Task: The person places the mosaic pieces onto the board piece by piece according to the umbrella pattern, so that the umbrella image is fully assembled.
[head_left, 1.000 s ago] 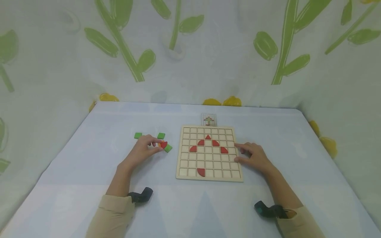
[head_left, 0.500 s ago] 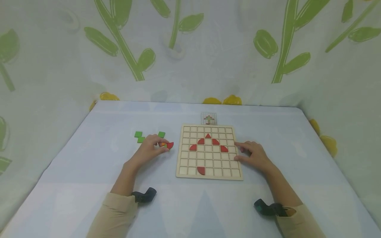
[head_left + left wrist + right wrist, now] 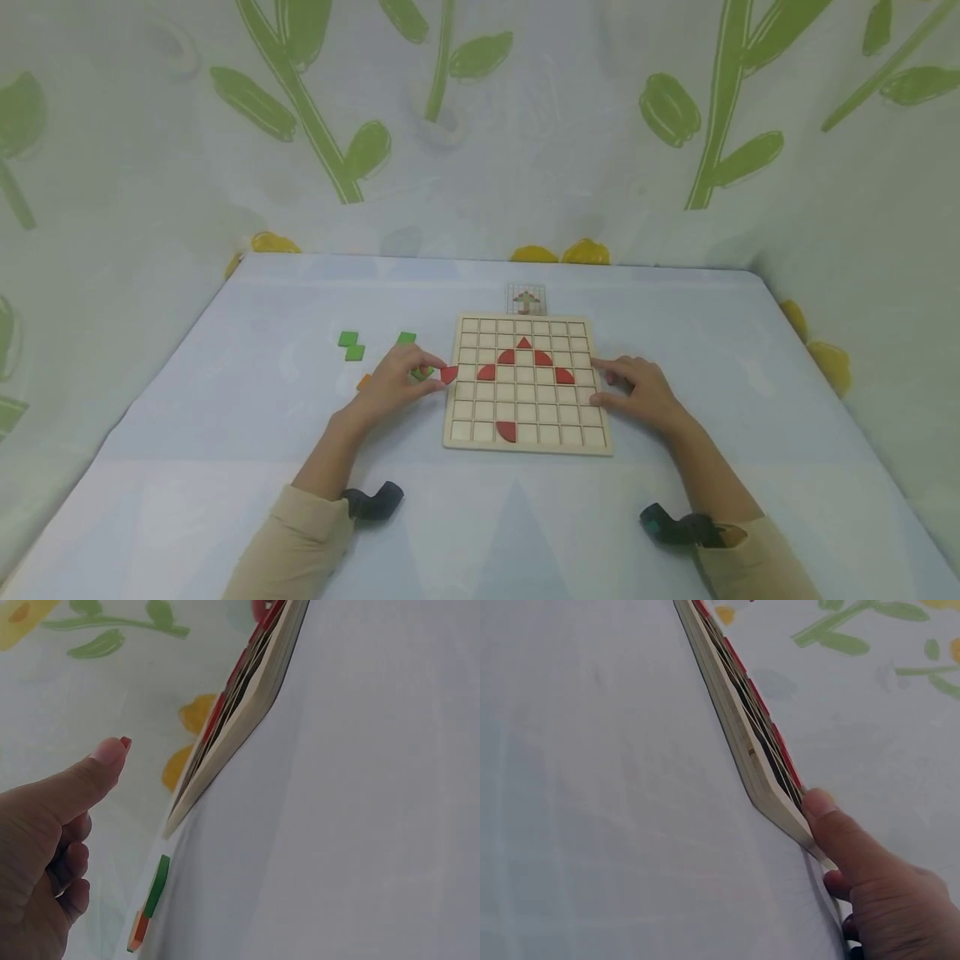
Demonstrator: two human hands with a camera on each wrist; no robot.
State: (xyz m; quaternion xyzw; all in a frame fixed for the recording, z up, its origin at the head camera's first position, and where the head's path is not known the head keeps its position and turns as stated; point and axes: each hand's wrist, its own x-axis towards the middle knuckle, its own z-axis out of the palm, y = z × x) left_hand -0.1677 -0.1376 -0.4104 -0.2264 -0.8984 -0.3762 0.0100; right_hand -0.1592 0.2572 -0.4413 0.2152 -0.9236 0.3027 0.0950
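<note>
Our left hand (image 3: 401, 377) has carried a flat red quarter-round piece (image 3: 449, 374), pinched between thumb and fingertip, from the loose, glossy green tiles (image 3: 355, 353) to the left edge of the pale wooden board (image 3: 527, 411), so we judge it picked but not yet laid; our right hand (image 3: 637, 390), thumb and forefinger spread, touches the ridged grid's right edge.

Both forearms (image 3: 720, 479) reach forward, the left hand (image 3: 396, 379) pinching between thumb and index, the right hand's (image 3: 643, 393) thumb and index extended apart.
</note>
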